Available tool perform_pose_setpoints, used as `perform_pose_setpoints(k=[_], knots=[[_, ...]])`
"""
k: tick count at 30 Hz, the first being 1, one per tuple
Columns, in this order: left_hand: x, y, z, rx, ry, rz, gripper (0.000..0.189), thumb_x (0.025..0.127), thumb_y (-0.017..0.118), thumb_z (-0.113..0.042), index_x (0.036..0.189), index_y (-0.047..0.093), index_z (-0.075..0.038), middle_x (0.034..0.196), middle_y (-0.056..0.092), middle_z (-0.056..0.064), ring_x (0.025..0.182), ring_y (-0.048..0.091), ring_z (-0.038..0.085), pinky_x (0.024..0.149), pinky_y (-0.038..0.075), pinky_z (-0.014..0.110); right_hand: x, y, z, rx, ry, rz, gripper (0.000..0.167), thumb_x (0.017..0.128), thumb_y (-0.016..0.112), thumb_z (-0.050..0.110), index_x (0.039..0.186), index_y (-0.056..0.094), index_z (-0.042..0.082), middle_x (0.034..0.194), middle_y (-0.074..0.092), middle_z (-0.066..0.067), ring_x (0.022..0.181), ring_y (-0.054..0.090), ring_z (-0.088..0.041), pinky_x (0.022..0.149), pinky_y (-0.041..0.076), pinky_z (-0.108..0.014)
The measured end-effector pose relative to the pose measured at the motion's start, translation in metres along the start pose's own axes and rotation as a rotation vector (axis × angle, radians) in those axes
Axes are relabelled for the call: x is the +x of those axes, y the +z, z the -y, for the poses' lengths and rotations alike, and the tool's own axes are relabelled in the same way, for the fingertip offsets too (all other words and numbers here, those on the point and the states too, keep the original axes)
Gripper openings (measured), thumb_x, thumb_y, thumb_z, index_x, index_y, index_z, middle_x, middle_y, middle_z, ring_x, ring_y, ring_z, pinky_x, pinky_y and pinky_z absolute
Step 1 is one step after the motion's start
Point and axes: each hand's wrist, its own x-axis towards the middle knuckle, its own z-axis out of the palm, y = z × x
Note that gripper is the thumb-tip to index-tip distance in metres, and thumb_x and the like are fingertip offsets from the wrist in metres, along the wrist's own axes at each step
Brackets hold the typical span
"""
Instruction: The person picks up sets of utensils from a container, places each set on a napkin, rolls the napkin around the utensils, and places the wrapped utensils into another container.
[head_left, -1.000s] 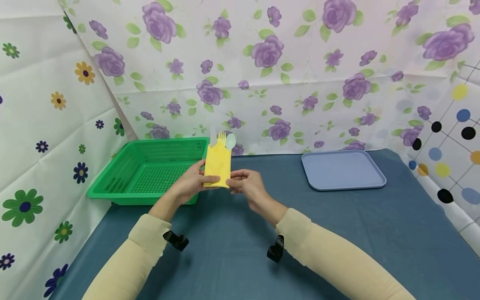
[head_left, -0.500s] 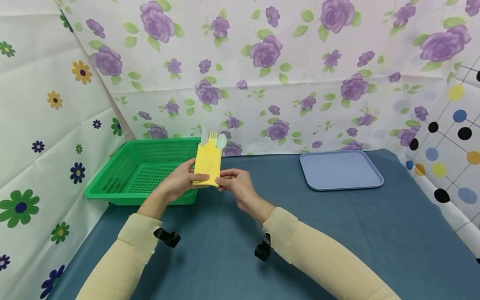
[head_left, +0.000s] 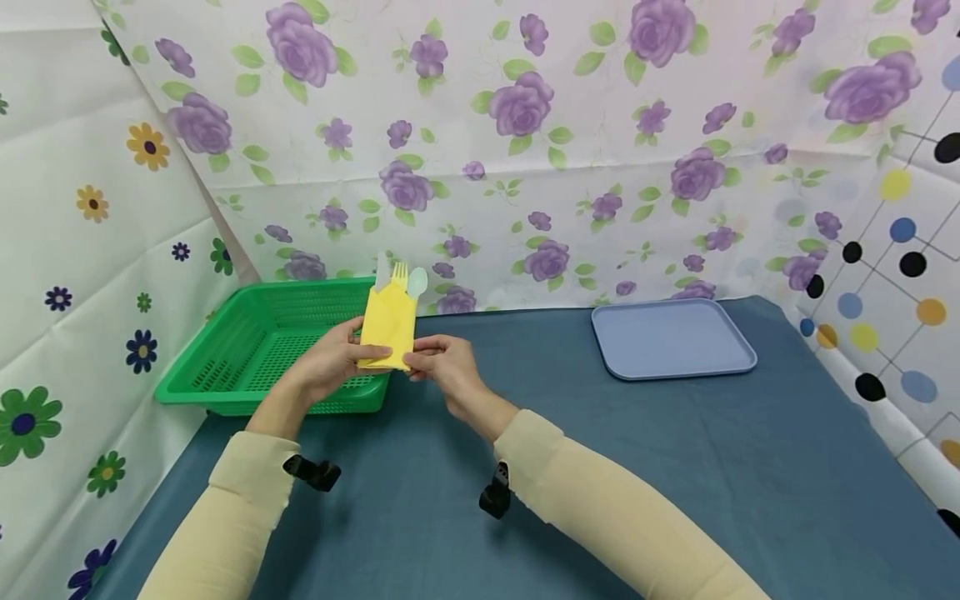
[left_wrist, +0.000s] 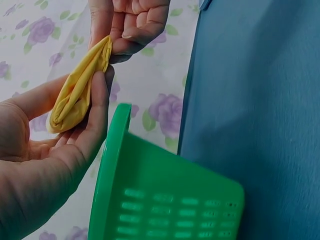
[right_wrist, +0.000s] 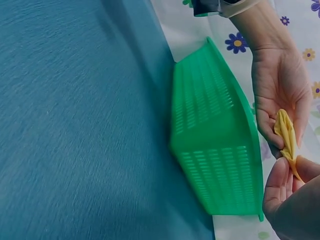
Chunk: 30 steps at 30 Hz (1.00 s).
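Note:
A yellow napkin (head_left: 388,327), folded into a pouch, is held up in both hands at the basket's right end. From its top stick a pale knife (head_left: 382,271), a yellow fork (head_left: 401,273) and a whitish spoon (head_left: 417,283). My left hand (head_left: 321,363) grips the pouch from the left, thumb across its lower front. My right hand (head_left: 450,375) pinches its lower right corner. Seen from below in the left wrist view, the napkin's bottom (left_wrist: 75,102) shows gathered folds between the fingers. The cutlery's lower parts are hidden inside.
A green perforated basket (head_left: 345,405) stands at the table's left back, behind and below my left hand. At the back right lies a blue-grey tray (head_left: 675,340). The table has a dark blue cover (head_left: 570,400). Patterned cloths (head_left: 480,100) hang around it.
Both hands have shifted left with the napkin and cutlery, which now overlap the basket's right end more. The grips look the same. The head view has turned slightly to the right.

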Motion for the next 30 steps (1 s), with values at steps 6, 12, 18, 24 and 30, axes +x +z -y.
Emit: perform_pose_setpoints(k=[6,12,18,24,30], knots=[[-0.006,-0.012,0.001,0.017,-0.010,-0.006,0.077,0.105,0.064,-0.009,0.165,0.016,-0.003,0.137,0.052,0.020,0.113,0.068,0.018,0.105,0.054,0.043,0.002,0.013,-0.003,0.004,0.001,0.002,0.023,0.094,0.076,-0.002,0.116,0.071,-0.007,0.094,0.074,-0.016,0.072,0.070,-0.018,0.073,0.063,-0.032],[-0.010,-0.019,0.003,0.019,-0.015,0.007,0.076,0.105,0.063,-0.009,0.164,0.016,-0.001,0.136,0.053,0.020,0.112,0.069,0.017,0.105,0.054,0.042,0.005,0.020,-0.009,-0.015,0.001,0.003,0.021,0.094,0.077,0.000,0.113,0.072,-0.006,0.094,0.075,-0.019,0.075,0.071,-0.022,0.068,0.062,-0.029],[-0.011,-0.021,0.005,0.002,-0.023,0.011,0.076,0.105,0.063,-0.008,0.163,0.016,0.000,0.133,0.055,0.018,0.110,0.070,0.017,0.101,0.056,0.039,0.006,0.020,-0.013,-0.035,0.006,0.005,0.021,0.094,0.077,0.003,0.113,0.073,-0.005,0.093,0.075,-0.017,0.079,0.072,-0.027,0.071,0.062,-0.032],[-0.010,-0.025,0.006,-0.004,-0.014,0.004,0.074,0.105,0.064,-0.008,0.162,0.018,0.001,0.131,0.058,0.016,0.110,0.071,0.017,0.100,0.057,0.039,0.007,0.015,-0.015,-0.080,0.013,0.002,0.022,0.098,0.075,0.010,0.117,0.074,-0.002,0.097,0.074,-0.015,0.091,0.071,-0.037,0.072,0.062,-0.035],[-0.011,-0.030,0.006,-0.020,-0.010,-0.003,0.074,0.104,0.065,-0.008,0.162,0.019,0.001,0.128,0.060,0.012,0.110,0.071,0.016,0.099,0.057,0.039,0.006,0.010,-0.015,-0.079,0.026,0.003,0.029,0.101,0.071,0.013,0.124,0.071,-0.004,0.109,0.072,-0.021,0.097,0.069,-0.040,0.070,0.060,-0.034]])
